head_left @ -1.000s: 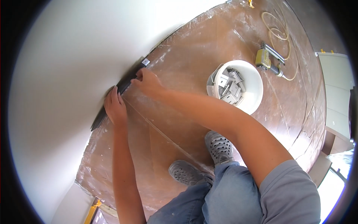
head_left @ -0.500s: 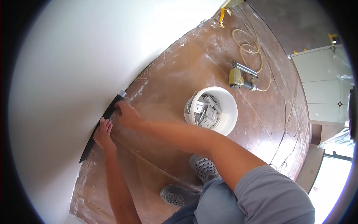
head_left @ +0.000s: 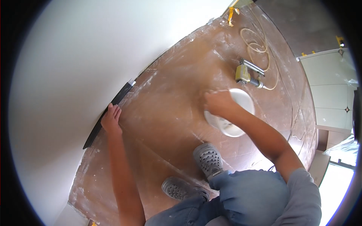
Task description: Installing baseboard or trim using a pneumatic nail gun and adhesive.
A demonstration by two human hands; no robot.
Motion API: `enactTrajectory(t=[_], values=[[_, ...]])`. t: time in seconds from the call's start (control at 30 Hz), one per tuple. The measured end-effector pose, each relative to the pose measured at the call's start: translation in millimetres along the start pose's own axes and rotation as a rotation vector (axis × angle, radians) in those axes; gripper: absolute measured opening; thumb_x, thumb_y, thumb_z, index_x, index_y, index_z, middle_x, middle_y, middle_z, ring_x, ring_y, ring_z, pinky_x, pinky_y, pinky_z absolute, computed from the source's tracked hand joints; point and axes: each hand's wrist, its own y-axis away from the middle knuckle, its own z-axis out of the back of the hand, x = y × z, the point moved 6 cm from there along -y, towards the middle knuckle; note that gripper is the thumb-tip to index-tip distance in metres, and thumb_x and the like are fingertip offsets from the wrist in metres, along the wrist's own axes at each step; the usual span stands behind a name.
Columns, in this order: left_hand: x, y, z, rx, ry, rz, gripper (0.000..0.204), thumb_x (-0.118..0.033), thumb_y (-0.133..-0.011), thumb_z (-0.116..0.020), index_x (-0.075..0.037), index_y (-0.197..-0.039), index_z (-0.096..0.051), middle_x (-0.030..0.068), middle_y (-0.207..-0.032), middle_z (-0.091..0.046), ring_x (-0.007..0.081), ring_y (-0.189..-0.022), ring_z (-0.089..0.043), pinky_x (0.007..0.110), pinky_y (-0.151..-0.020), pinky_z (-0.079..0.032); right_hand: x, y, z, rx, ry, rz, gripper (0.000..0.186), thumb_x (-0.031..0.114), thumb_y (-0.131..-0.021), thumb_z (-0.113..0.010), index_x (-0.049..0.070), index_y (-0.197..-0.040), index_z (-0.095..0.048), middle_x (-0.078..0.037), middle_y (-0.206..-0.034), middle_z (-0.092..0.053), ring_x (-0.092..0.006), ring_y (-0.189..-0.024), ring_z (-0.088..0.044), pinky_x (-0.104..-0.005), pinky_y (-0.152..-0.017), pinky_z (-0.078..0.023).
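Black strip (head_left: 122, 93) lies along the foot of the wall (head_left: 71, 75), touched by the left hand (head_left: 110, 121), fingers extended; the right hand (head_left: 219, 103) blurs at the white bucket (head_left: 244, 100), its grip unclear.

R hand (head_left: 218, 103) blurred, bucket (head_left: 244, 98) pt. hidden behind, L forearm (head_left: 127, 188) cut @ btm

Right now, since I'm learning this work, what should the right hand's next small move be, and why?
Probably ease the right hand into the white bucket: in this view it overlaps the bucket's rim, while the left hand touches the black strip along the wall, seemingly steadying it.
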Motion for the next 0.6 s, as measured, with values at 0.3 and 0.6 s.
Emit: enactTrajectory(t=[0.3,0.6], values=[[-7,6,-13,-0.058,-0.042,0.057,0.055,-0.025,-0.089,-0.079,0.018,-0.118,-0.059,0.0259,-0.116,-0.066,0.0311,-0.106,-0.068,0.038,-0.096,-0.060,-208,53,-90,0.101,-0.080,-0.449,0.036,0.031,-0.086,-0.059,0.008,-0.112,-0.069,-0.021,-0.103,-0.072,-0.0389,-0.098,-0.069,-0.0506,-0.085,-0.054],[-3,1,-17,-0.059,-0.024,0.052,0.060,-0.024,-0.090,-0.078,0.019,-0.125,-0.054,0.0274,-0.122,-0.063,0.0323,-0.111,-0.066,0.038,-0.099,-0.059,-283,-3,-119,-0.279,-0.071,-0.543,0.090,-0.002,-0.080,-0.061,0.002,-0.159,-0.019,-0.036,-0.140,-0.048,-0.0533,-0.129,-0.048,-0.0547,-0.108,-0.041]])
